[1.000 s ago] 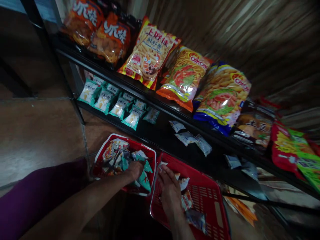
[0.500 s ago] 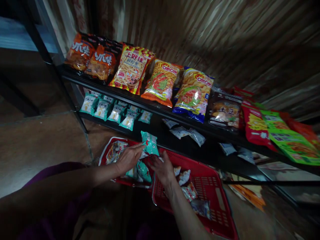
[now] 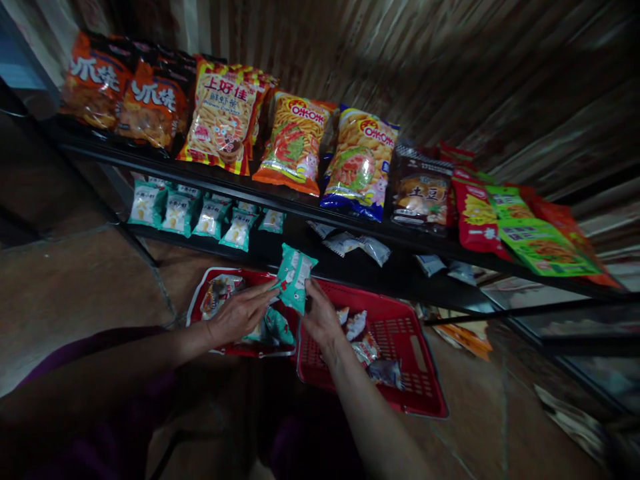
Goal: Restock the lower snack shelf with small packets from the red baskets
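Note:
A small teal snack packet (image 3: 294, 276) is held up between both hands, above the gap between two red baskets. My left hand (image 3: 239, 312) pinches its left edge and my right hand (image 3: 319, 315) grips its lower right edge. The left red basket (image 3: 196, 300) holds several mixed small packets, some of them teal. The right red basket (image 3: 419, 381) holds a few white and red packets. Both baskets stand on the floor in front of a black shelf unit (image 3: 295, 207).
The lower shelf carries a row of teal packets (image 3: 190, 213) at left and a few white packets (image 3: 347, 244) further right. The upper shelf holds large snack bags (image 3: 295, 140) side by side. Brown tiled floor (image 3: 75, 287) lies at left.
My left hand lifted a teal packet out of the left basket, and my right hand left the right basket to grip it too. The view shifted right along the shelves.

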Motion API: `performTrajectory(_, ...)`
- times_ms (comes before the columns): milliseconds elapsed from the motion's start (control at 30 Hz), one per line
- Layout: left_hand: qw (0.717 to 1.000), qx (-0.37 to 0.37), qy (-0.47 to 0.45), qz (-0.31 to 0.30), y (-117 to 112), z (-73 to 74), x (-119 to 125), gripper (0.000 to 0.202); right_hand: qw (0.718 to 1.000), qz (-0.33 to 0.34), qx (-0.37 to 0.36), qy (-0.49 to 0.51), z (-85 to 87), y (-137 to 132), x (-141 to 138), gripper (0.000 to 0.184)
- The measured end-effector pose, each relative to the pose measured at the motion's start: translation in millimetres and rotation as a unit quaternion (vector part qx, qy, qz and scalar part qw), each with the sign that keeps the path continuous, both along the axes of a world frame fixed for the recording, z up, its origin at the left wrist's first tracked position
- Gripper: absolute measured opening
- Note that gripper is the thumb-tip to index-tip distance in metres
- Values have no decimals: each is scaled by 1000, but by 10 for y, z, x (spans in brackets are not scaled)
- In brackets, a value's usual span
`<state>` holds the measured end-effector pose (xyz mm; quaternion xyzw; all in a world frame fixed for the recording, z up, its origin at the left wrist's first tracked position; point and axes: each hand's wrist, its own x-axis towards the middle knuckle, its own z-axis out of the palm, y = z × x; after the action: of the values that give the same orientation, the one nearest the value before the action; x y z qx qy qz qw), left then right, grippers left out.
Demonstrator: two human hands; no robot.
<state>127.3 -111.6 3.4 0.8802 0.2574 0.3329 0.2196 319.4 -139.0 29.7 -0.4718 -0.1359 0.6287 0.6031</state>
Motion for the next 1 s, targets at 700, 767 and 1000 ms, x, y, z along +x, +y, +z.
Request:
performTrajectory(700,996,-83,-35,7,246,-179,-89,32,996,-56,-49,-46,-144,261,100,36)
performTrajectory(767,987,-145,-56,26,303,-167,-87,29,995,-73,-57,-44,-138,271,147,29)
performTrajectory(1000,856,-436,-211,179,628,-101,-41,38,997,22,-75,17,-143,192,61,26)
